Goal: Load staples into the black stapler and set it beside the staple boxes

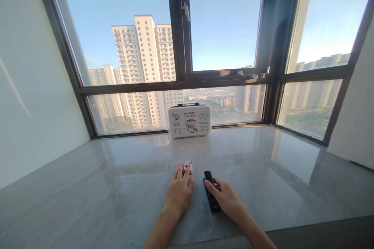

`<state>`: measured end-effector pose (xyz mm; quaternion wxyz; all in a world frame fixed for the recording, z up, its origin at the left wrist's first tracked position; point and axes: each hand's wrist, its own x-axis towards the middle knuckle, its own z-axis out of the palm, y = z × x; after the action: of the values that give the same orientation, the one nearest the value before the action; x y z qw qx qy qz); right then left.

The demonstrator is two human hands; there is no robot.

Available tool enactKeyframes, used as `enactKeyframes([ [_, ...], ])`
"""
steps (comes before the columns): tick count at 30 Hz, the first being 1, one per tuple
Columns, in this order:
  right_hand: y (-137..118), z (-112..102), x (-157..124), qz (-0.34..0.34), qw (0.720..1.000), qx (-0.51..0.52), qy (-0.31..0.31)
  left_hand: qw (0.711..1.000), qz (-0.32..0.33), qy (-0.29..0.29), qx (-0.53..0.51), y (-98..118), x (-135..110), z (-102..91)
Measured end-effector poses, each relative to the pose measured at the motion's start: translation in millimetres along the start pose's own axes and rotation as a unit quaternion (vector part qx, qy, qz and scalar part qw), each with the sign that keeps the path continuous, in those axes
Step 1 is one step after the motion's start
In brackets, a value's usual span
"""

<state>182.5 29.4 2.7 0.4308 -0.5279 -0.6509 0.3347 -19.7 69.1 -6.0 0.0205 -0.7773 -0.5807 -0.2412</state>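
My left hand (179, 192) lies palm down, with its fingers stretched forward over small white boxes with pink and red print (188, 163). Only their far ends show past my fingertips; the rest is covered. Beside that hand, on its left, runs a thin dark edge (170, 167) of something flat that I cannot make out. To the right, my right hand (226, 196) is closed around a black stapler (212, 196), thumb on top and fingers at its right side. The stapler rests on the grey stone sill, pointing away from me.
A white carry case (189, 121) with cartoon prints and a dark handle stands upright at the back, against the window. The glossy grey sill (117, 186) reaches to a front edge at lower right. Dark window frames (181, 46) and white side walls (26, 85) enclose it.
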Motion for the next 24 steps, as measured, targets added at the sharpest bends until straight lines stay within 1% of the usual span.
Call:
enactKeyframes([
  [3,4.1,0.8,1.1,0.017,0.999,0.042,-0.014,1.0,0.017,0.013,0.001,4.3,-5.3,1.5],
  [5,3.0,8.5,5.8,0.029,0.996,0.076,-0.038,0.999,0.024,0.029,0.007,3.8,-16.2,0.6],
  [7,-2.3,24.4,12.2,0.034,0.991,0.106,-0.069,0.999,0.019,0.04,0.021,-0.8,-30.3,-0.6],
  [9,-11.4,48.2,18.7,0.03,0.986,0.129,-0.097,0.998,0.009,0.039,0.038,-11.5,-44.6,-2.4],
  [11,-22.9,77.6,24.3,0.016,0.982,0.145,-0.12,0.998,-0.001,0.043,0.053,-29.7,-57.3,-5.9],
  [13,-34.8,109.0,29.0,0.002,0.978,0.158,-0.139,0.996,-0.013,0.059,0.058,-54.8,-67.2,-12.6],
  [16,-50.4,152.3,35.4,0.0,0.97,0.168,-0.174,0.996,-0.043,0.069,0.038,-97.4,-76.4,-28.6],
  [18,-58.5,174.4,39.4,0.004,0.966,0.17,-0.194,0.996,-0.061,0.059,0.014,-121.7,-79.1,-40.1],
  [21,-65.7,192.8,43.4,0.005,0.964,0.172,-0.204,0.996,-0.073,0.055,-0.019,-144.3,-79.8,-51.3],
  [24,-66.2,196.4,43.4,0.003,0.965,0.174,-0.196,0.995,-0.074,0.058,-0.04,-151.2,-78.9,-53.5],
])
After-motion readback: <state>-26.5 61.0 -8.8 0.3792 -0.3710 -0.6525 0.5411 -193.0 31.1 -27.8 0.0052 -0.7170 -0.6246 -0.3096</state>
